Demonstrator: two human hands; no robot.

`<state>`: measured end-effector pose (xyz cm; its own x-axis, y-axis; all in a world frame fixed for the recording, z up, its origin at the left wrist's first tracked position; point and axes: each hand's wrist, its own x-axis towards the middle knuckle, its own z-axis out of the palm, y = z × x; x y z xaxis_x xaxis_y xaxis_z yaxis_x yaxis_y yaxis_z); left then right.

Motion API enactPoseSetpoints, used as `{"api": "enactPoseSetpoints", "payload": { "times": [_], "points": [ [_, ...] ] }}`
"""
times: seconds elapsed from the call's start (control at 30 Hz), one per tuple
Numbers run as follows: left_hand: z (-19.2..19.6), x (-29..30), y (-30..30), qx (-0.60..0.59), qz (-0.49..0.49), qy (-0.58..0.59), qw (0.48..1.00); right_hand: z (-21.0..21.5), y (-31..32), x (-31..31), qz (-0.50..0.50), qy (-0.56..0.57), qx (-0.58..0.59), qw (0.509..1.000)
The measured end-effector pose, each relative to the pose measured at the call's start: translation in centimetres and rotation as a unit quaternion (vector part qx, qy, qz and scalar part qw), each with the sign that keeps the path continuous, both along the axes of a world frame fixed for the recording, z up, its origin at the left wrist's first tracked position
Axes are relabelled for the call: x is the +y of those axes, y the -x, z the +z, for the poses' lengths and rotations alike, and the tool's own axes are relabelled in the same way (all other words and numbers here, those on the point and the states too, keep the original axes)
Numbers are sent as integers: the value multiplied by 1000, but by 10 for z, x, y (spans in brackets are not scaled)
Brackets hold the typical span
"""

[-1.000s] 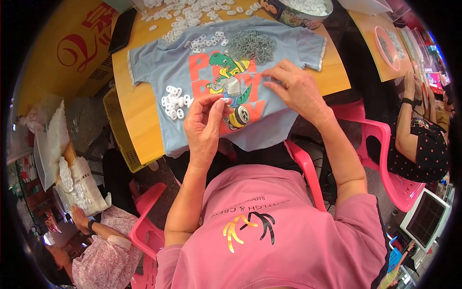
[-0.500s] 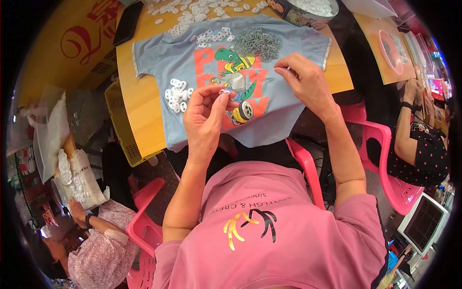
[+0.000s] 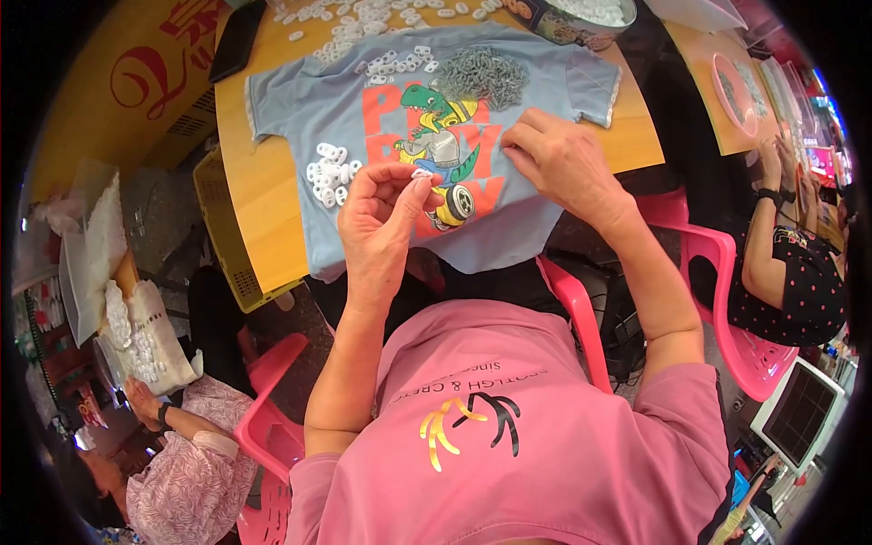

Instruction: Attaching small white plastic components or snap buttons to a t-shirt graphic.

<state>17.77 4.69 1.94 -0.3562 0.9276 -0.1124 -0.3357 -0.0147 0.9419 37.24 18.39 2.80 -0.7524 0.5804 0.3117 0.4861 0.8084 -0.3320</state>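
My left hand (image 3: 386, 213) pinches a small white oval plastic piece (image 3: 421, 173) between thumb and forefinger, above the printed dinosaur on a light blue T-shirt (image 3: 318, 241). My right hand (image 3: 568, 168) is closed with its fingertips together, over the shirt just below a heap of small grey metal parts (image 3: 486, 78). Whatever those fingertips hold, if anything, is too small to make out. Left of my left hand lies a little pile of white oval pieces with two holes (image 3: 331, 174). More white pieces (image 3: 400, 62) are scattered on the shirt's upper part.
The shirt covers a wooden table (image 3: 259, 213). Loose white pieces (image 3: 363, 18) and a dark phone (image 3: 238, 41) lie at its far side, with a round tin (image 3: 581, 27) of white pieces. Pink chairs (image 3: 713, 263) and people (image 3: 186, 468) are on both sides.
My right hand has moved left and slightly down from beside the grey heap, nearer to my left hand. The left hand keeps its pinch on the white piece.
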Motion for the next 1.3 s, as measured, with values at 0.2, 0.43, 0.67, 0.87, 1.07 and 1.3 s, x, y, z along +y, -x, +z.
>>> {"api": "enactPoseSetpoints", "payload": {
  "times": [0.2, 0.43, 0.67, 0.87, 1.07, 1.3],
  "points": [
    [0, 1, -1, -3, -2, -4, 1000, -3, 12, 15, 45, -67, -86, 993],
    [1, -2, 3, -30, 11, 2, 999, 2, 3, 15, 39, 30, -32, 998],
    [4, -3, 2, -42, 6, -8, 999, 15, 17, -2, 19, 308, 156, 938],
    [9, -2, 0, -87, 11, -11, 996, 18, 46, -34, 29, 542, 320, 776],
    [9, -5, 2, -90, 22, -39, 995, 15, 62, -50, 15, 564, 356, 745],
    [14, -6, -1, -76, 38, -65, 994, 14, 66, -56, 10, 579, 384, 719]
  ]
}}
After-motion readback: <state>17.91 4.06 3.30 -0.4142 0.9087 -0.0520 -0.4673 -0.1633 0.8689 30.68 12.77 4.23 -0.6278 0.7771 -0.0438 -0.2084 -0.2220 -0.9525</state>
